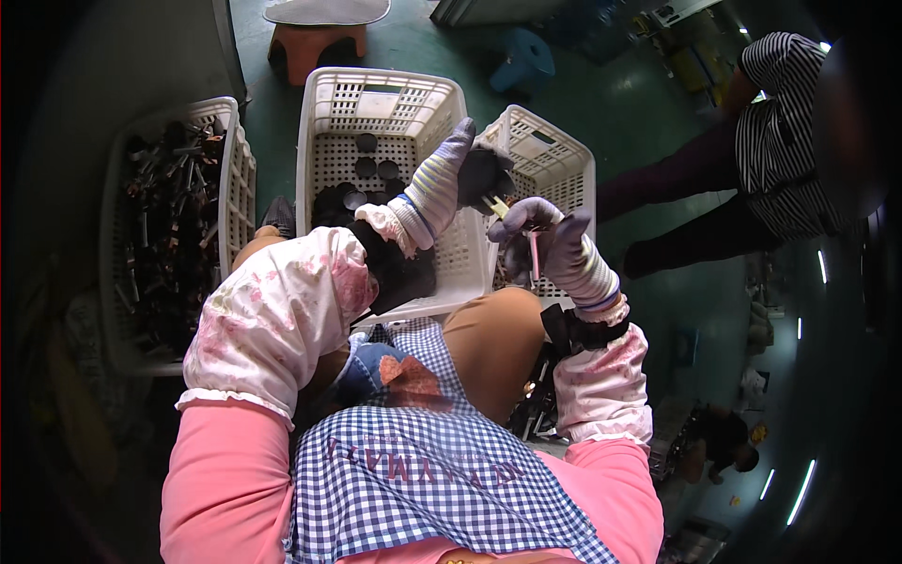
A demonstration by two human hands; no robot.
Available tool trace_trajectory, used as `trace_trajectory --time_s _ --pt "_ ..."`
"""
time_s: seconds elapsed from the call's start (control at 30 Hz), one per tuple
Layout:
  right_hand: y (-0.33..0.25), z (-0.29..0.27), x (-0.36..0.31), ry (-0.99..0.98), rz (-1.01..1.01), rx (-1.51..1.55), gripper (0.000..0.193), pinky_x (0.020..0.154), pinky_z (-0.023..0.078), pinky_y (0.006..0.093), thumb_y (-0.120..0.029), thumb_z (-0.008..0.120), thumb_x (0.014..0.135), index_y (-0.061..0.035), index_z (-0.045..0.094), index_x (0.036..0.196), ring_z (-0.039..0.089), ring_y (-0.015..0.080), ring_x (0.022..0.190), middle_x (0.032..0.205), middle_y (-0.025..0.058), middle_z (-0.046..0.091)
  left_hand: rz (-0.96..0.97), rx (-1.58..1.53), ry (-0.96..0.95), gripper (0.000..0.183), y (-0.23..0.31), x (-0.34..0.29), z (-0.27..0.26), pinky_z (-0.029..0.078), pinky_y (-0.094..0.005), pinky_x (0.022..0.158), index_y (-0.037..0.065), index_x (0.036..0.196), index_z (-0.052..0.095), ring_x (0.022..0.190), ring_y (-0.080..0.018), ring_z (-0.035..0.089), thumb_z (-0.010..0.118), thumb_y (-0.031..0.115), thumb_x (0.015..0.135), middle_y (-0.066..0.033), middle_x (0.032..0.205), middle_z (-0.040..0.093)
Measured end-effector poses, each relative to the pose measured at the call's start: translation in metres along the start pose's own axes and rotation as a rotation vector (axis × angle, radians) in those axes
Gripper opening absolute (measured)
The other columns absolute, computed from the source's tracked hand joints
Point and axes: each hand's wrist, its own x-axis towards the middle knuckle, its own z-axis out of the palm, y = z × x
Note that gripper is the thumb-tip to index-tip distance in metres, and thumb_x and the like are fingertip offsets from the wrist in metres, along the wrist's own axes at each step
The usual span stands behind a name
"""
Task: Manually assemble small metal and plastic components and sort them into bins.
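Observation:
My left hand (437,188), in a striped knit glove with dark fingertips, is closed on a dark cup-like black part (484,177) above the edge between two crates. Close by on its right, my right hand (564,258) wears a similar glove and grips a slim tool with a pink shaft (536,256). A pale yellowish, forked tip (498,207) shows between the two hands, against the black part. Whether it belongs to that tool is hard to tell. The fingers partly hide both held things.
Black round pieces (366,167) lie in the middle white crate (381,80). Metal-and-black parts (178,197) fill the left crate (235,150). Another white crate (568,160) stands at right. Beyond are an orange stool (315,52), a blue stool (524,61) and a person in stripes (785,113).

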Motion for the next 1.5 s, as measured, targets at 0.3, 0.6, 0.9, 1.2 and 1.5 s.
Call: trace_trajectory --time_s 0.3,0.6,0.9,1.2,1.5 --pt "-0.001 0.002 0.000 0.120 -0.069 -0.154 0.076 0.048 0.044 0.0201 -0.081 0.046 0.079 -0.0106 0.065 0.098 0.059 0.0079 0.060 0.096 0.0050 0.070 -0.027 0.011 0.044 0.076 0.000 0.004 0.000 0.053 -0.0390 0.082 -0.001 0.100 0.069 0.083 -0.0262 0.068 0.039 0.069 0.095 -0.0130 0.090 0.070" --pt "0.000 0.032 -0.002 0.223 0.026 -0.235 0.074 0.053 0.044 0.0201 -0.074 0.042 0.091 -0.0046 0.065 0.103 0.059 0.0078 0.062 0.095 0.0077 0.071 0.015 0.014 -0.036 0.079 0.003 0.008 -0.007 0.052 -0.0393 0.081 -0.004 0.101 0.069 0.083 -0.0290 0.067 0.035 0.067 0.097 -0.0159 0.088 0.071" --pt "0.006 0.044 -0.002 0.283 -0.104 -0.313 0.057 0.061 0.051 0.0223 -0.058 0.053 0.095 -0.0034 0.064 0.106 0.064 0.0111 0.075 0.103 0.0112 0.070 0.042 0.242 0.031 0.076 0.012 -0.003 -0.001 0.050 -0.0314 0.073 0.004 0.101 0.070 0.081 -0.0211 0.067 0.031 0.069 0.097 -0.0116 0.086 0.072" --pt "0.007 0.038 -0.001 0.223 -0.105 -0.183 0.058 0.063 0.053 0.0246 -0.058 0.050 0.097 -0.0022 0.064 0.104 0.066 0.0133 0.076 0.101 0.0109 0.070 0.089 0.272 -0.014 0.075 0.014 0.000 0.000 0.049 -0.0264 0.060 0.006 0.101 0.070 0.072 -0.0150 0.065 0.033 0.072 0.095 -0.0080 0.083 0.071" --pt "-0.009 0.050 0.006 0.313 0.072 -0.317 0.047 0.069 0.052 0.0243 -0.048 0.060 0.096 -0.0033 0.071 0.105 0.065 0.0107 0.074 0.086 0.0040 0.070 0.132 0.367 0.048 0.079 0.010 -0.002 0.008 0.048 -0.0245 0.065 0.004 0.097 0.070 0.070 -0.0126 0.062 0.034 0.075 0.093 -0.0069 0.082 0.069"
